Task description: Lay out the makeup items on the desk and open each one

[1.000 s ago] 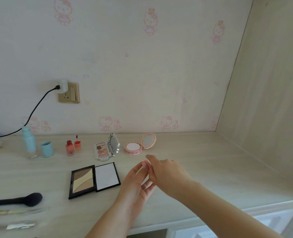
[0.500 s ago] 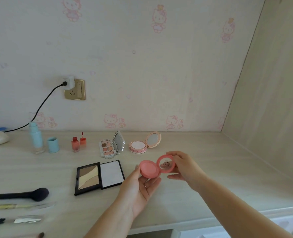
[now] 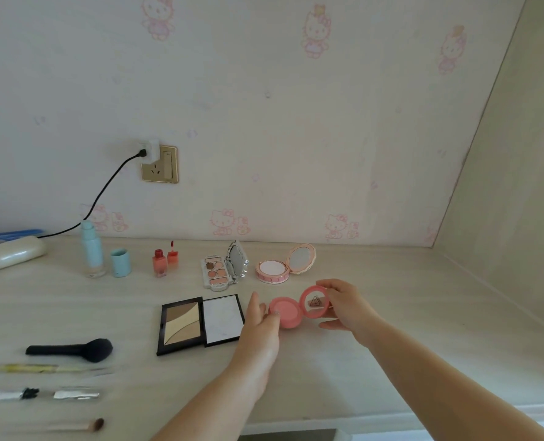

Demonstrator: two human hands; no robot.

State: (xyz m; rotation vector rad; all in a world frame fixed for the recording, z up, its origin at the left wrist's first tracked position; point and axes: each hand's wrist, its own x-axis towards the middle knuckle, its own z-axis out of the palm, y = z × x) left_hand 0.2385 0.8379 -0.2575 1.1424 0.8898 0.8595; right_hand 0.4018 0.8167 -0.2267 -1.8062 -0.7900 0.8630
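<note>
The pink blush compact (image 3: 291, 310) sits open at the desk's centre, at about 3 o'clock from the contour palette (image 3: 200, 323) and 6 o'clock from the cushion compact (image 3: 273, 271). Both hands are on it. The left hand (image 3: 259, 316) is loosely curved, with its fingertips (image 3: 275, 313) touching the near-left edge of the pan half; the grip looks light, more a steadying touch than a clamp. The right hand (image 3: 343, 305) pinches the upright lid between thumb and forefinger, with the lid's logo face turned toward the camera. Whether the base already rests on the desk (image 3: 391, 313) or hovers just above it, I cannot tell.

The step in hand appears to be setting this opened compact down in line with the others. To do it well, keep the base flat and lower it straight, letting the left fingertips hold the pan still while the right hand eases the lid back only as far as its hinge allows. Forcing it further could tip the light case or strain the hinge. Leave a clear gap from the contour palette's mirror so neither lid knocks the other. Release the lid first, then the base, and check that it stays open unaided.

Along the 12 o'clock edge the eyeshadow palette (image 3: 219, 270), lip tint (image 3: 164, 261) and blue bottle (image 3: 92, 249) with its cap (image 3: 120, 262) already stand opened.
</note>
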